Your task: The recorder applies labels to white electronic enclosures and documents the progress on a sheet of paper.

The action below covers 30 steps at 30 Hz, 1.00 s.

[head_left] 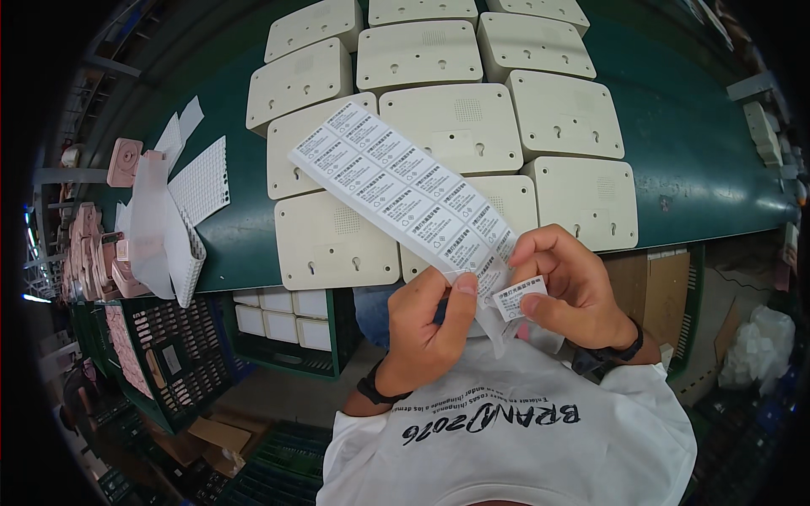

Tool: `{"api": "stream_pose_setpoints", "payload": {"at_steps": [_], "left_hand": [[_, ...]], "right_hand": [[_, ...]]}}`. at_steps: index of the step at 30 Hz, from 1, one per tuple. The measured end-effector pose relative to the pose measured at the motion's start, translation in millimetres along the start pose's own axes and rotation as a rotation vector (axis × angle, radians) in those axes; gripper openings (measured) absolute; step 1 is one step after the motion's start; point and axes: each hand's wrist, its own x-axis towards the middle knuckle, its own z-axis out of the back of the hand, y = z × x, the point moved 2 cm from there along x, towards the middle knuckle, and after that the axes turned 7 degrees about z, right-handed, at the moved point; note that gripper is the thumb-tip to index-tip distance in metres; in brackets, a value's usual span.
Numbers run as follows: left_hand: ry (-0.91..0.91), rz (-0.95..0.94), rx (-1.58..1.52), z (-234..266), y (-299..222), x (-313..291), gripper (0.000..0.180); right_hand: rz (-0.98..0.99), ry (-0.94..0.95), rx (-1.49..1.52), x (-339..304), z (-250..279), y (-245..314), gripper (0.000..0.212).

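A long white sheet of printed labels (405, 190) slants over the boxes, its near end at my hands. My left hand (429, 319) pinches that near end between thumb and fingers. A single white label (518, 298) is held by my right hand (567, 287), under the thumb; whether it is fully off the backing I cannot tell. Crumpled pale backing (498, 327) hangs between the two hands. Beneath the sheet, cream plastic boxes (336, 244) stand in rows, their upper faces showing keyhole slots and small grilles of holes. The sheet partly covers several of them.
The boxes stand on a dark green table (675, 198). At its left lie white perforated sheets (201, 184) and pink parts (125, 162). Below are a green crate (337, 358) of white boxes, another crate (181, 363), a cardboard box (624, 287) and a plastic bag (758, 346).
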Motion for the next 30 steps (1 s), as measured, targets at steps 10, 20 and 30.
{"api": "stream_pose_setpoints", "payload": {"at_steps": [10, 20, 30], "left_hand": [[0.004, -0.078, 0.136, 1, -2, 0, 0.01], [-0.019, -0.066, 0.11, 3, 2, 0, 0.011], [-0.055, -0.018, -0.047, 8, 1, 2, 0.018]], "right_hand": [[0.008, -0.083, -0.002, 1, -2, 6, 0.038], [0.151, -0.078, -0.106, -5, 1, 1, 0.034], [0.113, -0.283, -0.031, -8, -2, 2, 0.046]]}}
